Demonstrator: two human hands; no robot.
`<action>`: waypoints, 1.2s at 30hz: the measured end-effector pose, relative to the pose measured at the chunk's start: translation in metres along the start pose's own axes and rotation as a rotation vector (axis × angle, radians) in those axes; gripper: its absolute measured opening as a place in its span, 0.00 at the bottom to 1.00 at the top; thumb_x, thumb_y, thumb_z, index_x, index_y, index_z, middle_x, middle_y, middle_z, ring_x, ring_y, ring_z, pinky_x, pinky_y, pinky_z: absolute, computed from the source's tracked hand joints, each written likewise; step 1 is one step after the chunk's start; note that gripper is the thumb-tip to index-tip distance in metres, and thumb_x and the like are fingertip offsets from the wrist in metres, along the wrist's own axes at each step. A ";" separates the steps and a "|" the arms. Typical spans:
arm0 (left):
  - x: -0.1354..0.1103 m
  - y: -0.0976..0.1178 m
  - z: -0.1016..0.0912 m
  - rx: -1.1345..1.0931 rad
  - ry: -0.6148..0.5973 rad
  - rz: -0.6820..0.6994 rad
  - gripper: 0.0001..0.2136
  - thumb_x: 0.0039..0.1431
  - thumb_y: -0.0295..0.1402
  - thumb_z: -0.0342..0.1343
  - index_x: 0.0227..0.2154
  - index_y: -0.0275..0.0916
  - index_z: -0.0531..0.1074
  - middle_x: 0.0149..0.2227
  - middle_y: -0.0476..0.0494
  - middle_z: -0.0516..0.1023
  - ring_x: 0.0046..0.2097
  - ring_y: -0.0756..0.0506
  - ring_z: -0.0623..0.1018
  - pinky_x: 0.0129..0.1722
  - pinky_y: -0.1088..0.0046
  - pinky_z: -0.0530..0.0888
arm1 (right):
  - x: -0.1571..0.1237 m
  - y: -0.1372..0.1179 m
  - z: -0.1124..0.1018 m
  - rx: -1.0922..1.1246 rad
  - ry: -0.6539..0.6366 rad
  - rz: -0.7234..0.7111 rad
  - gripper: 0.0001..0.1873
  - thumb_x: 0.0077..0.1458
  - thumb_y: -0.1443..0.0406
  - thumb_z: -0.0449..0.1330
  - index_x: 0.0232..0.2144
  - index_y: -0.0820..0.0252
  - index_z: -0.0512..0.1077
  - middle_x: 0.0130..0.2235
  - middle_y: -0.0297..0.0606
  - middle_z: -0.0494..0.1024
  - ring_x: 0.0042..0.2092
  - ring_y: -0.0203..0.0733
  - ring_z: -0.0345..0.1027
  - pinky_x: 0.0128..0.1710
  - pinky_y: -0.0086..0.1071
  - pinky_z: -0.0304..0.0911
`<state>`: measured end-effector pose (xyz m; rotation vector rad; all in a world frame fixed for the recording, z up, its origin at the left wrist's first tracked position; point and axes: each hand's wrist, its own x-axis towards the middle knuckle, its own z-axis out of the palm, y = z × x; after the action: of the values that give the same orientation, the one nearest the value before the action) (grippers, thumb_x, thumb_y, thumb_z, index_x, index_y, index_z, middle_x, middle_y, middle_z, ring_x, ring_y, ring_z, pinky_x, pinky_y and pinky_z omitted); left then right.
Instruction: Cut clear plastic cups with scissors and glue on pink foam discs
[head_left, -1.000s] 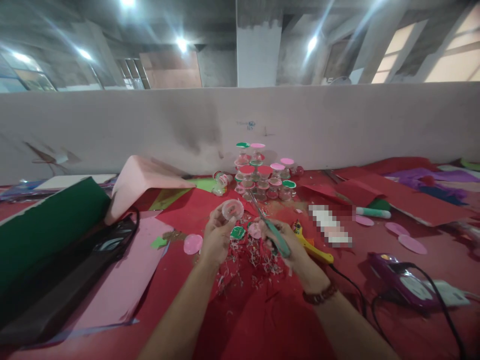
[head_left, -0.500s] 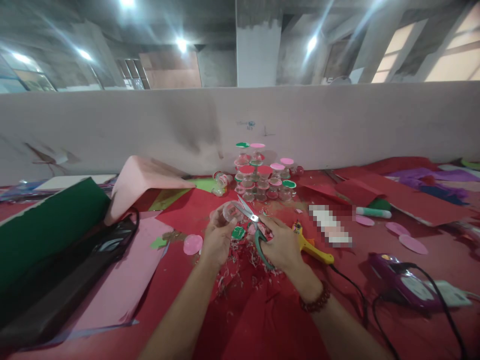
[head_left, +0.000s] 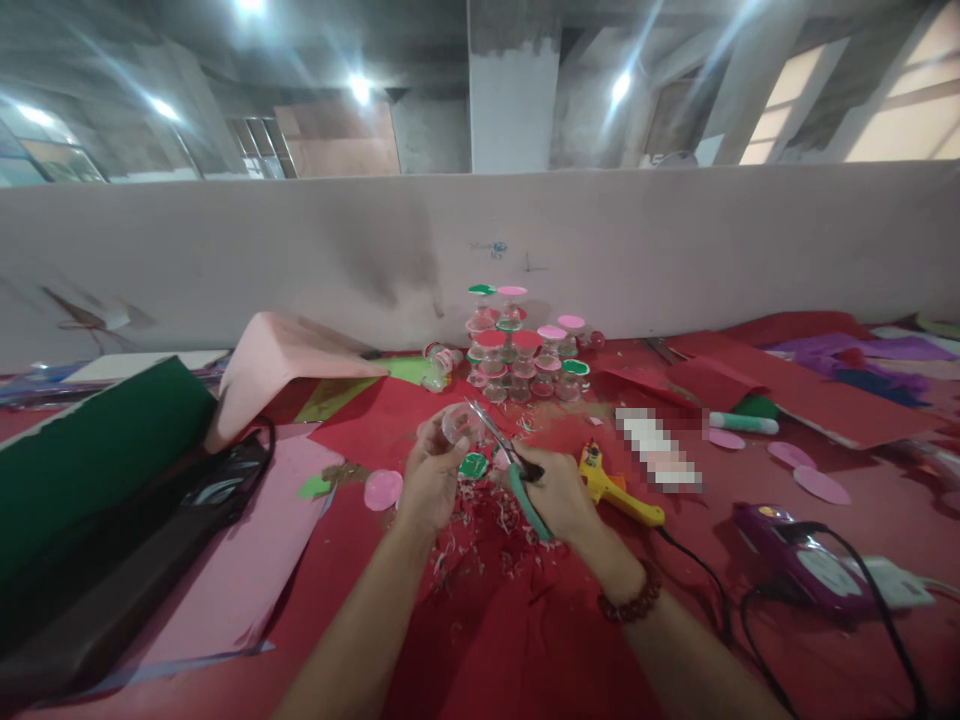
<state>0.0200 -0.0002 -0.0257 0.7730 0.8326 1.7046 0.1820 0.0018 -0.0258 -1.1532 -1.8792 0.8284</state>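
My left hand (head_left: 433, 465) is closed round a small clear plastic piece (head_left: 457, 425), shaped like a shallow cup. Scissors (head_left: 525, 495) with green handles are gripped in my right hand (head_left: 562, 495), and their blades reach up and left to the edge of the plastic. Whether the blades touch it I cannot tell. Below them, on the red table covering (head_left: 360, 600), lie a green disc (head_left: 472, 465) and scattered thin shreds (head_left: 491, 540). A pink disc (head_left: 384, 490) rests left of my left hand.
Stacked clear pieces topped with coloured discs (head_left: 525, 345) stand at the back. A yellow glue gun (head_left: 622, 498) lies to the right, its cord running near a purple power box (head_left: 802, 565). Left are a dark bag (head_left: 150, 560) and a green sheet (head_left: 105, 450).
The scissor blades have swung closer together beside the plastic piece, and my right hand has tightened on the handles. My left hand has stayed almost in place.
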 end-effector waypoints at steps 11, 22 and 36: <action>-0.003 0.000 0.002 0.036 -0.005 0.014 0.21 0.41 0.26 0.65 0.42 0.42 0.73 0.45 0.45 0.76 0.50 0.45 0.73 0.55 0.65 0.65 | 0.004 0.001 -0.004 0.321 0.013 0.146 0.17 0.44 0.55 0.63 0.33 0.60 0.72 0.25 0.30 0.69 0.24 0.32 0.59 0.24 0.26 0.57; 0.000 0.004 -0.001 -0.032 -0.071 -0.054 0.18 0.42 0.23 0.63 0.40 0.43 0.76 0.43 0.47 0.77 0.42 0.47 0.76 0.51 0.65 0.67 | 0.001 0.004 -0.007 -0.319 0.146 -0.084 0.19 0.48 0.63 0.58 0.45 0.53 0.73 0.34 0.37 0.77 0.35 0.42 0.69 0.37 0.32 0.62; -0.001 0.003 0.002 -0.002 -0.082 0.002 0.19 0.42 0.24 0.63 0.41 0.42 0.74 0.44 0.46 0.76 0.48 0.46 0.74 0.54 0.66 0.65 | 0.004 0.006 -0.006 -0.060 0.064 -0.004 0.11 0.51 0.60 0.57 0.33 0.58 0.75 0.25 0.32 0.75 0.26 0.37 0.65 0.27 0.27 0.56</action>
<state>0.0202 -0.0017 -0.0227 0.8371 0.7744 1.6641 0.1885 0.0085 -0.0268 -1.1988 -1.8641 0.7287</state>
